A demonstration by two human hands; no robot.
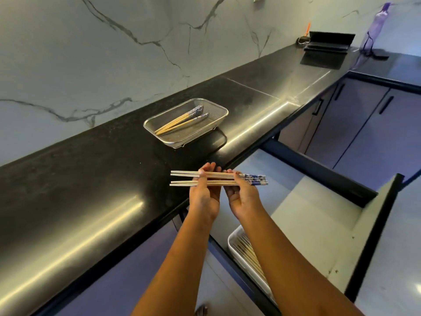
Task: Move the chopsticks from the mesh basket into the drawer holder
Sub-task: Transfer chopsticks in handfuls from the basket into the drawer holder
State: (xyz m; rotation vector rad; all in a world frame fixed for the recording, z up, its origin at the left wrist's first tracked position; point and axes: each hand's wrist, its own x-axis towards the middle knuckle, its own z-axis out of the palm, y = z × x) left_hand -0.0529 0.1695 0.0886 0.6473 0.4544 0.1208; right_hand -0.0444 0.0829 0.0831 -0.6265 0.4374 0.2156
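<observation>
Dim, bluish light; bright streaks of glare run along the glossy black stone countertop point(91, 179). Wide-angle distortion bends edges; corners look soft.

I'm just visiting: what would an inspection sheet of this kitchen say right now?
Surface: black countertop, glossy.
Job's things: mesh basket holds a few chopsticks; white holder in the open drawer holds more.
Clutter: dark folding stand, purple bottle far along the counter.
Hands: left hand and right hand together hold a bundle of chopsticks level.
Cables: nothing seen.
Surroundings: marble wall, blue cabinets.
</observation>
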